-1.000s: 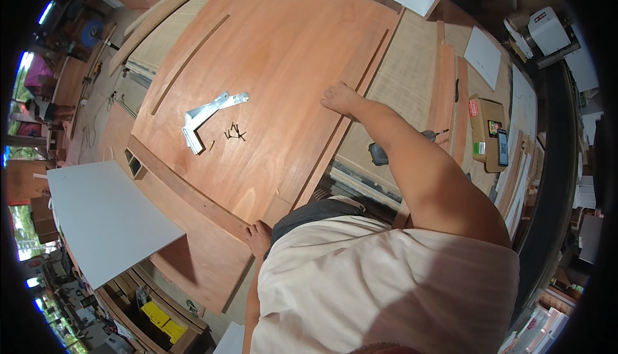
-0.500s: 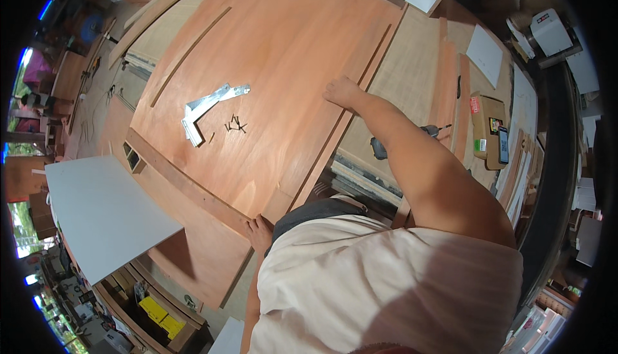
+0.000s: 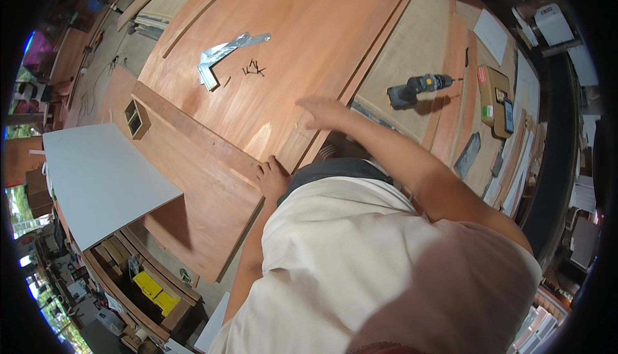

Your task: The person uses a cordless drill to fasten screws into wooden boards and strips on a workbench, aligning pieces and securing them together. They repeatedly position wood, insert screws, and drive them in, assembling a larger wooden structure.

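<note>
A large reddish plywood panel (image 3: 257, 96) lies in front of me. Along its near left edge runs a wooden strip (image 3: 199, 128); my left hand (image 3: 273, 179) grips the end of it at the near corner. My right hand (image 3: 320, 112) hovers over or rests on the panel near its right edge, fingers stretched out and thumb apart, holding nothing. On the panel are a metal square (image 3: 222, 56), a small pile of screws (image 3: 253, 68) and a thin wooden strip (image 3: 207, 12).
To the right, a cordless drill (image 3: 418, 90) lies beside a cardboard box (image 3: 492, 96) with a phone (image 3: 508, 115) on it. A white board (image 3: 106, 177) stands at the left, above a wooden bin (image 3: 125, 289) with yellow boxes. A small wooden box (image 3: 136, 119) sits by the strip.
My right hand has come back along the panel's right edge toward me, its fingers opening out. My left hand stays at the corner. The view has shifted, showing the whole drill.
</note>
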Available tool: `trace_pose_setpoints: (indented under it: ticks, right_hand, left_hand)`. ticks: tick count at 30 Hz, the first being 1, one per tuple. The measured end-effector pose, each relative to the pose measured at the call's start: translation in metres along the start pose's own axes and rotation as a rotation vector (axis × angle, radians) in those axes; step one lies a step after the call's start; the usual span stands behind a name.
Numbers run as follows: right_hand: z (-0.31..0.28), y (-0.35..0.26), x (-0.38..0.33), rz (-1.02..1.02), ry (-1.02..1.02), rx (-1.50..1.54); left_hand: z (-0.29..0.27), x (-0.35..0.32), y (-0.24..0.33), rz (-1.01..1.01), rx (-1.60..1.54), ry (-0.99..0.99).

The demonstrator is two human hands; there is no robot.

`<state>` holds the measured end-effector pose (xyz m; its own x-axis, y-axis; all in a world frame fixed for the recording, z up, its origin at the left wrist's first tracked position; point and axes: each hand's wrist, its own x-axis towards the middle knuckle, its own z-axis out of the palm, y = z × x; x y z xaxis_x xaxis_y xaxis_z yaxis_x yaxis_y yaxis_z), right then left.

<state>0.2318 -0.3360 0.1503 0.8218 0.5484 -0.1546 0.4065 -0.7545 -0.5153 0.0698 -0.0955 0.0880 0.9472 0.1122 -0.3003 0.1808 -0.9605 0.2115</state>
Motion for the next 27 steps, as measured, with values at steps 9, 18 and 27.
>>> trace_pose_setpoints:
  ticks: [9,18,27]
  right_hand:
    - [0.068,0.013,-0.208,0.691,-0.173,-0.047]
    - [0.133,-0.027,-0.3,0.805,-0.024,0.124]
    - [0.084,-0.067,-0.141,0.16,-0.074,-0.236]
  left_hand:
    - [-0.008,-0.031,-0.033,0.2,-0.21,0.034]
    - [-0.004,-0.039,-0.043,0.495,0.064,0.049]
    - [-0.001,-0.051,-0.05,0.399,0.092,-0.037]
